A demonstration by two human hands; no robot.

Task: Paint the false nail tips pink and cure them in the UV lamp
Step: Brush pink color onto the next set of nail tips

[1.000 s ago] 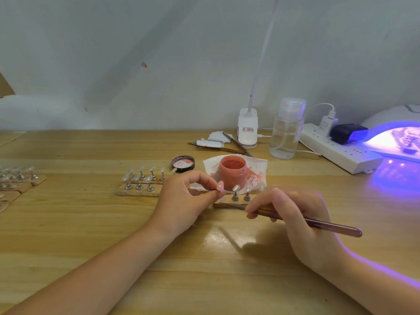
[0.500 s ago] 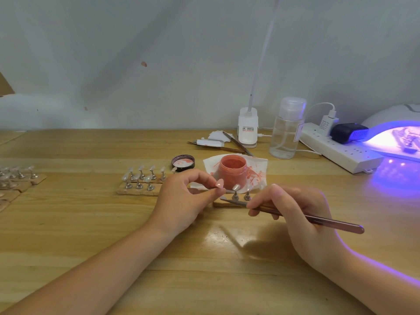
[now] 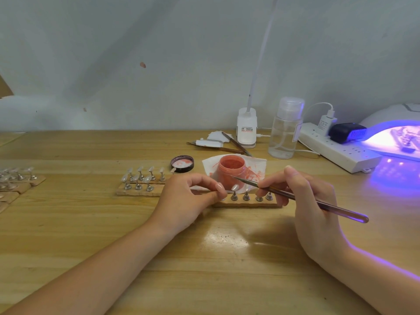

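Note:
A wooden strip with several metal stands carrying false nail tips lies in front of me. My left hand pinches the strip's left end, thumb and forefinger closed on it. My right hand holds a thin brush like a pen, its fine tip raised over the open jar of pink gel, just above the nail tips. The jar stands on a stained white tissue. The UV lamp glows violet at the far right, with a strip of nail stands inside.
A second wooden strip of clear nail tips lies left of my left hand, more strips at the far left edge. Jar lid, clear pump bottle, white desk-lamp base, power strip and spare tools line the back.
My right hand lifted the brush from beside the strip and swung its tip up and back toward the pink jar. My left hand stayed on the strip's left end.

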